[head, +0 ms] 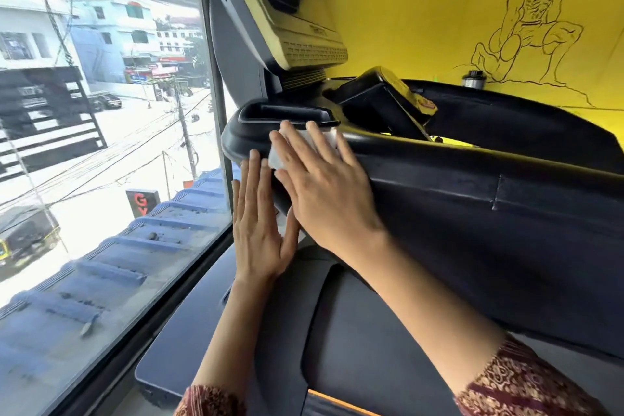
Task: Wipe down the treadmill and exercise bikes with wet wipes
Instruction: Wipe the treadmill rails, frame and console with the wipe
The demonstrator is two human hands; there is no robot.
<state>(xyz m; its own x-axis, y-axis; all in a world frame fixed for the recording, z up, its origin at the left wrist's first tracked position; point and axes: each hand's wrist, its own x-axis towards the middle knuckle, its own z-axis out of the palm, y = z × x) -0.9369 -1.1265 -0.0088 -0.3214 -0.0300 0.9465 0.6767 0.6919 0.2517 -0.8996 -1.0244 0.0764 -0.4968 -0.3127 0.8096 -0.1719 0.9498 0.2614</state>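
Wet wipe (276, 159) lies white on the rounded end of the black treadmill console (439, 206), just below its tray (287, 112). The right grip (324, 189) presses it there, released, fingers straight and spread. The left grip (256, 233) is also released, its fingers straight and together, just beside and below the right.

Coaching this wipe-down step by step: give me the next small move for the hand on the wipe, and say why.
Probably slide the right hand rightward along the treadmill console, with the wet wipe pressed flat. The wipe sits at the console's left end, just below the tray, and most of the dark front face lies to its right. The left hand lies open beside it.
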